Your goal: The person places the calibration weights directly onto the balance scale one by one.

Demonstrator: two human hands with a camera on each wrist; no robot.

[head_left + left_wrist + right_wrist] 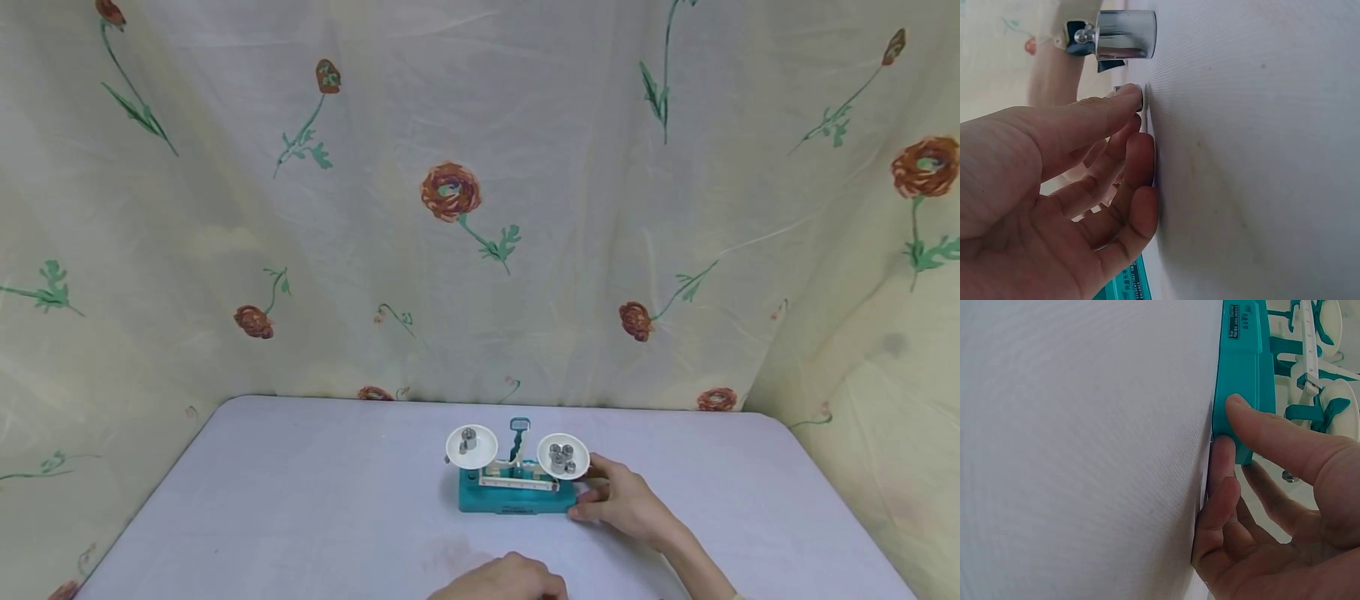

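Observation:
A teal balance scale (517, 500) stands on the table with two white pans. Its left pan (483, 458) holds a few metal weights, and several more lie in the right pan (581, 463). My right hand (630, 504) grips the right end of the base, thumb (1244, 415) on top and fingers at the end and edge. At the bottom of the head view is my left hand (502, 579), fingers curled. In the left wrist view, the left thumb and forefinger pinch a small metal weight (1141, 98), mostly hidden by the thumb. Beyond it a larger cylindrical weight (1125, 34) stands on the table.
A pale cloth covers the table (300, 500). Behind and at both sides hangs a flowered curtain (540, 317). A graduated beam (517, 482) runs across the front of the scale below the pans.

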